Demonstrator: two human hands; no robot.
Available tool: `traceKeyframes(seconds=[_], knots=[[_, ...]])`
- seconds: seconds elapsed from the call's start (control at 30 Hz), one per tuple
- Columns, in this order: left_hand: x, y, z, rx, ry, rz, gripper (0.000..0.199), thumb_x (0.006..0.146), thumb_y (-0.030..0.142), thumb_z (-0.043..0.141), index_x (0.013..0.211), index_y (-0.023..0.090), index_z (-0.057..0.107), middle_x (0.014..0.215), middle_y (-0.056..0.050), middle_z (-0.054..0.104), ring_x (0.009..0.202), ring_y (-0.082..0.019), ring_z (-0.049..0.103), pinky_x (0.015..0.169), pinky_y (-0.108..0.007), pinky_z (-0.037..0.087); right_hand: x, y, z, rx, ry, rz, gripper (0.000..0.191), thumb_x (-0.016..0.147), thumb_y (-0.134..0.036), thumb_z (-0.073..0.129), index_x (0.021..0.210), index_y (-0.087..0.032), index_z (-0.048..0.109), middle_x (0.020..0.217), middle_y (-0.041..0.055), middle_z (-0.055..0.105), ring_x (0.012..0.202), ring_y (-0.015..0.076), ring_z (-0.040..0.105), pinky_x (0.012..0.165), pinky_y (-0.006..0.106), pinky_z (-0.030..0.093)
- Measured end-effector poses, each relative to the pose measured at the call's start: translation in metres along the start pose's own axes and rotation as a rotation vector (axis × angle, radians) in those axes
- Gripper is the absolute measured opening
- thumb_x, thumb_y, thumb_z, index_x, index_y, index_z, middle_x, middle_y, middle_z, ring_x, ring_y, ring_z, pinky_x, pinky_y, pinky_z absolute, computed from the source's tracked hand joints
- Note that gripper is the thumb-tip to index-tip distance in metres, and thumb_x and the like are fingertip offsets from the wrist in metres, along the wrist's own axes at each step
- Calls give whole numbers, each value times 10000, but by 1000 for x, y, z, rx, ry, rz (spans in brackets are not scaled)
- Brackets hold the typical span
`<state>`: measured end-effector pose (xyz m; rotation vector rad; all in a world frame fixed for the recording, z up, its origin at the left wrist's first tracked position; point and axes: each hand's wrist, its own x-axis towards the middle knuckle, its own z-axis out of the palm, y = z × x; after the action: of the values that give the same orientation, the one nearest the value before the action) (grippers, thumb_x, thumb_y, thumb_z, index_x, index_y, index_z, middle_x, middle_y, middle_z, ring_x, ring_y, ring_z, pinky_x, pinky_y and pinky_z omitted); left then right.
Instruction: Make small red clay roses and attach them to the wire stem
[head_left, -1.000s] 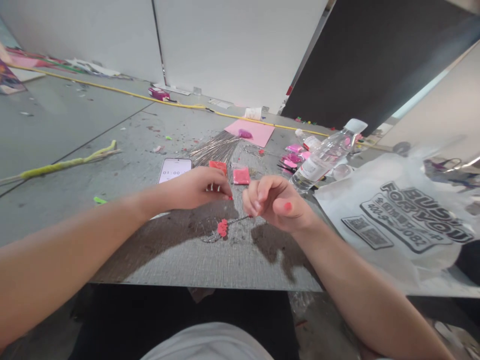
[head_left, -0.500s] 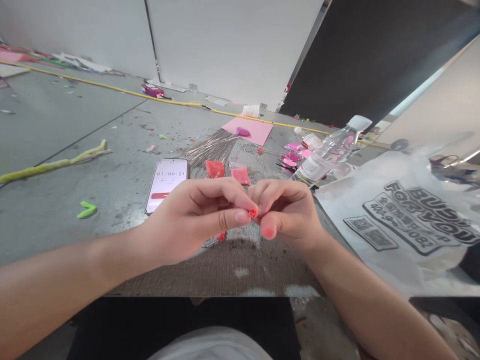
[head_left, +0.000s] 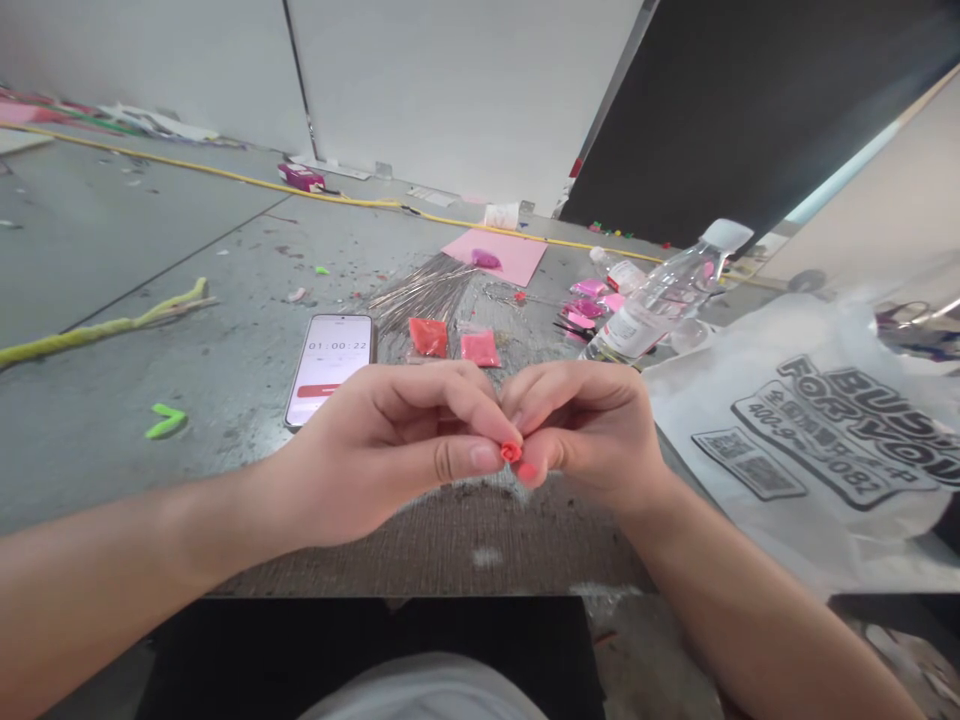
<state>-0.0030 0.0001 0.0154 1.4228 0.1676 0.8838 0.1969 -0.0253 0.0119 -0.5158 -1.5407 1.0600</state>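
A: In the head view, where is the small red rosette [head_left: 511, 452] being held?

B: It is held above the desk [head_left: 247, 255], towards the near edge. It is pinched between the thumb and a finger of the left hand [head_left: 379, 450].

A: And how is the right hand [head_left: 600, 430] placed?

B: Its fingers are curled, and its tips are brought up to the rosette. A flat red dab [head_left: 528, 473] is seen on its thumb. Whether the rosette is gripped by that hand too cannot be told.

A: What is laid out beyond the 2 hands?

B: A phone [head_left: 334, 360] is set beyond the left hand, with 01:00:22 displayed. To its right, 1 red packet [head_left: 428, 337] and 1 pink packet [head_left: 480, 348] are placed side by side. A bundle of thin wires [head_left: 420, 293] is spread behind them, towards the pink sheet [head_left: 517, 258] near the far edge, on which a purple packet [head_left: 486, 260] is rested.

A: And towards the sides?

B: On the right, a clear bottle [head_left: 660, 300] is seen, and a printed plastic bag [head_left: 810, 430] is spread by the near edge. On the left, 1 bent green piece [head_left: 166, 421] is seen. A yellow cable [head_left: 247, 180] is stretched along the far edge.
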Motion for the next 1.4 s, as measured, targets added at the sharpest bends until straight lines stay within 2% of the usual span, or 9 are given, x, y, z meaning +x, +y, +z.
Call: traceKeyframes(seconds=[0.33, 0.77, 1.0, 1.13, 1.4], knots=[[0, 1, 0, 6, -11, 4, 87, 922, 148, 772, 902, 205, 835, 855, -48, 767, 808, -132, 715, 728, -227, 611, 1, 0, 2, -9, 24, -12, 181, 705, -299, 975, 788, -234, 829, 711, 9, 801, 626, 163, 747, 576, 279, 629], [1, 1, -1, 50, -2, -12, 78, 899, 157, 793, 881, 215, 842, 827, -43, 755, 763, -131, 694, 665, -223, 584, 1, -2, 0, -38, 22, 16, 184, 702, -308, 976, 779, -236, 826, 704, 7, 794, 612, 154, 725, 563, 277, 606], [1, 2, -1, 50, -2, -24, 105, 886, 141, 805, 888, 234, 851, 829, -33, 750, 773, -118, 685, 679, -202, 582, 0, -1, -2, -53, 32, 2, 194, 681, -304, 988, 780, -240, 834, 711, 10, 801, 607, 155, 724, 550, 273, 603], [1, 2, -1, 38, -7, -12, 142, 882, 102, 795, 909, 228, 855, 812, -17, 734, 745, -86, 661, 674, -162, 569, -1, -1, -3, -60, 31, -5, 192, 686, -287, 986, 797, -239, 837, 722, 9, 800, 615, 151, 724, 556, 267, 601], [0, 2, -2, 74, 7, 9, 124, 874, 120, 810, 908, 230, 855, 796, -17, 708, 730, -94, 654, 653, -177, 564, -2, -1, -4, -75, 17, -36, 204, 687, -217, 981, 834, -232, 839, 755, 8, 793, 643, 140, 715, 575, 255, 590]])
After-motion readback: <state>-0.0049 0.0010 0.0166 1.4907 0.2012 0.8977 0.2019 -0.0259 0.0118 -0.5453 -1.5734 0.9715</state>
